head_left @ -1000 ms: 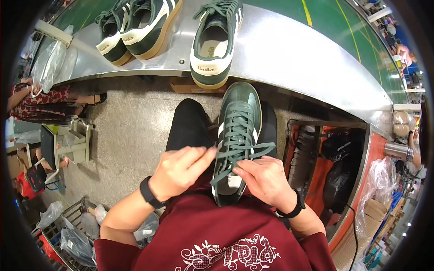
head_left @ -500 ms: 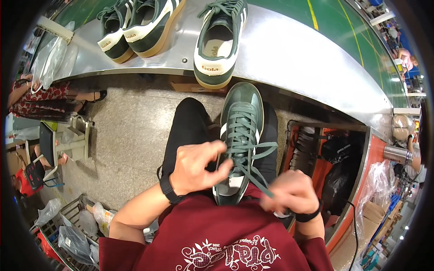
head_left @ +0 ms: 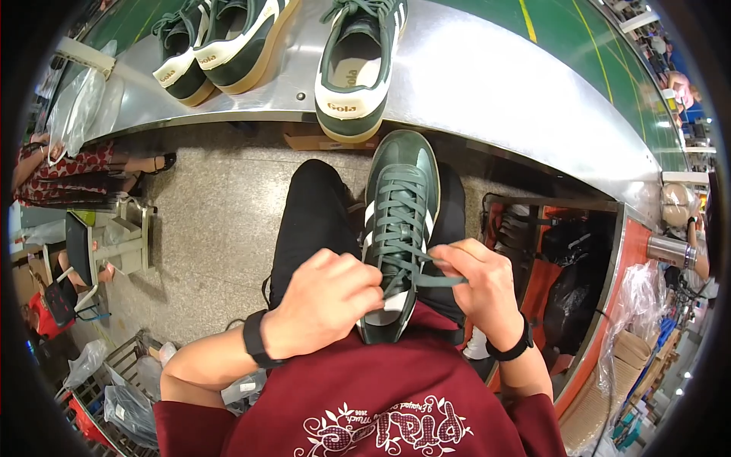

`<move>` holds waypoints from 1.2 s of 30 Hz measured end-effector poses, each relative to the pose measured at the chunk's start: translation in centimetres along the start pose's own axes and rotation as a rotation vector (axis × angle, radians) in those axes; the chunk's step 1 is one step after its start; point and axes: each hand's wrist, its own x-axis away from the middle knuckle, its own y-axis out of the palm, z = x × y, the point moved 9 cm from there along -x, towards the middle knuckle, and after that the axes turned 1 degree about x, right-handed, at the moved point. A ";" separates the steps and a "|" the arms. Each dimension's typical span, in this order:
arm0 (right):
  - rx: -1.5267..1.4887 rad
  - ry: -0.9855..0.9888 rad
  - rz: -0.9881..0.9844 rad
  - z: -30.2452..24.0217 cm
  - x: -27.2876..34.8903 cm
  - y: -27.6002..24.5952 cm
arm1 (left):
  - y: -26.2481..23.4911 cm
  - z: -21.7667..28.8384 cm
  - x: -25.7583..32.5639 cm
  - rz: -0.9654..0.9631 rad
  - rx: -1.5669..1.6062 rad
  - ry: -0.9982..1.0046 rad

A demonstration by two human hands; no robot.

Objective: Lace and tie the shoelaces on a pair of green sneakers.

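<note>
We keep the dark green lace-up shoe w/ white stripes [head_left: 400,228] on our lap so it stays put, left hand [head_left: 324,305] & right hand [head_left: 480,286] each pinched shut on its green lace [head_left: 426,280] to pull tight.

Left hand [head_left: 324,305] closes back in against the lower laces of the dark green shoe [head_left: 397,228] after lifting slightly half a second ago. Right hand [head_left: 476,286] rises from beside the heel to lace level, pinching a lace end [head_left: 438,280] now drawn taut sideways.
</note>
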 end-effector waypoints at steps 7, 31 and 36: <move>-0.166 -0.024 -0.035 -0.2 0.9 0.2 | 0.5 -4.1 0.8 -0.187 0.893 -0.403; -1.020 0.450 -0.045 1.1 2.9 1.4 | -2.3 -2.6 2.2 -0.299 0.984 -0.272; -0.710 0.516 -0.042 2.0 2.5 0.3 | -4.2 -7.2 3.3 0.037 -0.075 -0.522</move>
